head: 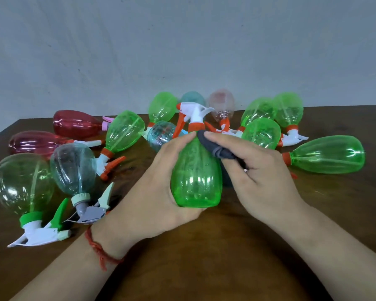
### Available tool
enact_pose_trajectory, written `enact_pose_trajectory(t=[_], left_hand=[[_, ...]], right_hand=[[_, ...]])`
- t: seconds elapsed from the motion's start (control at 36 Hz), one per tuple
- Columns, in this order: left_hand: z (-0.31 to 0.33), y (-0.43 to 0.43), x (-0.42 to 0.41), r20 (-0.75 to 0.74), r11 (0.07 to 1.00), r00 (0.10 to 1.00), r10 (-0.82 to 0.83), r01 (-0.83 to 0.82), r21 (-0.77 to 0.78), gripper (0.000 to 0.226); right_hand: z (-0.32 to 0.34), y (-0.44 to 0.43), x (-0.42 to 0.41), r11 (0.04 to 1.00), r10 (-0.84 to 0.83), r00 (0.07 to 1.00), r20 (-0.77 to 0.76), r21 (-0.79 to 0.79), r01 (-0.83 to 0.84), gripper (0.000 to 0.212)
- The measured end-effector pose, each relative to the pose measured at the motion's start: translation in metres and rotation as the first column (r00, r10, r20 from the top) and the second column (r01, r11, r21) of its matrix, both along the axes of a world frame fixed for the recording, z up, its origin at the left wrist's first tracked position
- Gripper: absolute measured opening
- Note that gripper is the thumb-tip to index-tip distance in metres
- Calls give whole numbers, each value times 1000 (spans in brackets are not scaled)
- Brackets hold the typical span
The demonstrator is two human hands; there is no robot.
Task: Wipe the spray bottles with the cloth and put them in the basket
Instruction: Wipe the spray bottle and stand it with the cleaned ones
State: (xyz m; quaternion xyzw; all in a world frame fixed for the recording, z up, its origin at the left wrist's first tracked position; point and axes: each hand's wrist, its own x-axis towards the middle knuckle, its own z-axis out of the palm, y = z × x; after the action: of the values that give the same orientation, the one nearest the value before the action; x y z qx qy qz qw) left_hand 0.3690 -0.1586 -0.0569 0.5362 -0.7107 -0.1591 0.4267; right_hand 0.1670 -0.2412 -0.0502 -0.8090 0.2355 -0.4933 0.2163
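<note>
My left hand grips an upright green spray bottle with an orange collar and a white trigger head, just above the wooden table. My right hand holds a dark grey cloth bunched in its fingers and presses it against the bottle's upper right shoulder. Several more spray bottles lie on the table behind and beside: green ones, dark red ones, and pale clear ones. No basket is in view.
The loose bottles fan from the left edge across the back to the right, some stacked on each other. A grey wall rises right behind the table. Bare wood shows in front of my hands.
</note>
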Motion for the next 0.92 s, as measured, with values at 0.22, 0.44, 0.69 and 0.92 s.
enact_pose_trajectory(t=[0.22, 0.44, 0.69, 0.92], left_hand=[[-7, -4, 4, -19, 999, 999, 35, -35, 5, 118], [-9, -8, 11, -127, 976, 969, 214, -217, -9, 118], [0, -9, 15, -314, 943, 892, 326, -330, 41, 112], [2, -8, 16, -262, 945, 911, 319, -328, 12, 111]], right_hand=[[-1, -2, 8, 999, -31, 997, -74, 36, 34, 51], [-5, 0, 5, 996, 49, 977, -205, -63, -64, 56], [-5, 8, 7, 985, 86, 943, -323, -116, -129, 55], [-8, 8, 9, 990, 72, 963, -260, -98, -100, 60]])
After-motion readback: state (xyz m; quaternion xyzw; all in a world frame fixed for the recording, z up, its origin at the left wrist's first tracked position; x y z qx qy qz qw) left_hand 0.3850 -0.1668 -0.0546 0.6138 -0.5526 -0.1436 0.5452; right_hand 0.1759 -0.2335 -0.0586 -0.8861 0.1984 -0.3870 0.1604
